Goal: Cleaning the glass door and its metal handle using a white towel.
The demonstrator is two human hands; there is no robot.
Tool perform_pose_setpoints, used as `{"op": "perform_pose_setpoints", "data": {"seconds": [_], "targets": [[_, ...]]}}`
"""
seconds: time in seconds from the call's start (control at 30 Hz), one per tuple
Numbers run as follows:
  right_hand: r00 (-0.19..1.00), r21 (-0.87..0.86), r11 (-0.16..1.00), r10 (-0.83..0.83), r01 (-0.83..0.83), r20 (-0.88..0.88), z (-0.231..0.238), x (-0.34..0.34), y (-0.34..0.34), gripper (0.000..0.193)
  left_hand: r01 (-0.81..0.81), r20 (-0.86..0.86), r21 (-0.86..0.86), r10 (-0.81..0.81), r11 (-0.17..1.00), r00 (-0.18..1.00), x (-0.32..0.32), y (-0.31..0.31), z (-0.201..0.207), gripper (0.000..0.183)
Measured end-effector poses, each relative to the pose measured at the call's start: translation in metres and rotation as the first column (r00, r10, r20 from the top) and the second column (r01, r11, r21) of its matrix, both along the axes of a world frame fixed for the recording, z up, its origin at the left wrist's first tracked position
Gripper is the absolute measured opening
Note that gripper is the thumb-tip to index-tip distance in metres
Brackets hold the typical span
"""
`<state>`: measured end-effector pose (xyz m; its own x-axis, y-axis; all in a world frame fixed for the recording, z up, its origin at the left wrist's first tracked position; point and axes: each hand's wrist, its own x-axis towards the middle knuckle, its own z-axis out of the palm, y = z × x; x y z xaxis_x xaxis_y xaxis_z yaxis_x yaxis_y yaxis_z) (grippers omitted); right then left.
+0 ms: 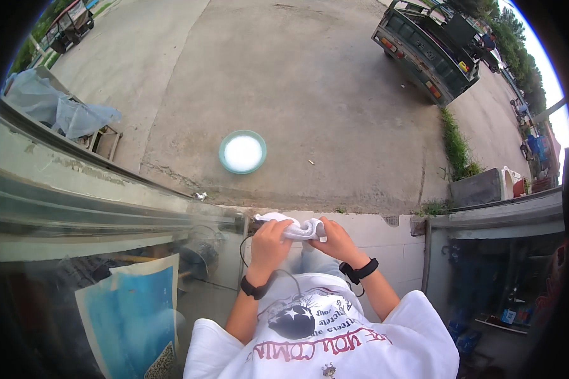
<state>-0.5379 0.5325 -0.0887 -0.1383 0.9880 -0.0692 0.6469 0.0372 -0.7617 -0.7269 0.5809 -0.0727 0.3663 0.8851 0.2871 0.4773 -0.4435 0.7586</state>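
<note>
A bunched white cloth [297,228] is stretched between my two hands in front of my body, with a slight twist in its middle. My left hand [272,240] grips one end, and a loose corner sticks out past its fingers. Around the other end, my right hand [336,241] is closed, with a fold showing by the thumb. Both wrists wear black bands. On the ground ahead and to the left, apart from my hands, sits a green basin [222,153] full of white suds [243,153].
I stand at a doorway between a glass door [120,246] on the left and a dark window [499,284] on the right. A step edge [385,218] lies before me. Beyond are a truck [423,54], a plastic-covered rack [63,110] and a grey block [477,188].
</note>
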Motion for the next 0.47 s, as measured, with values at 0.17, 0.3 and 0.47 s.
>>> {"op": "perform_pose_setpoints", "data": {"seconds": [0.17,0.3,0.47], "targets": [[1.0,0.133,0.991,-0.004,0.003,0.008,-0.017,0.028,0.114,0.052,-0.119,0.03,-0.1,0.123,0.988,0.992,0.018,0.088,-0.015,0.021],[0.964,-0.112,0.973,0.18,-0.204,-0.197,-0.01,0.031,0.223,0.083,-0.222,0.103,-0.13,0.236,0.966,0.966,0.039,0.159,-0.038,0.017],[0.736,-0.116,0.753,0.579,-0.647,-0.35,-0.077,0.028,0.344,0.088,-0.192,0.264,-0.533,0.378,0.824,0.887,0.067,0.241,-0.085,0.018]]}}
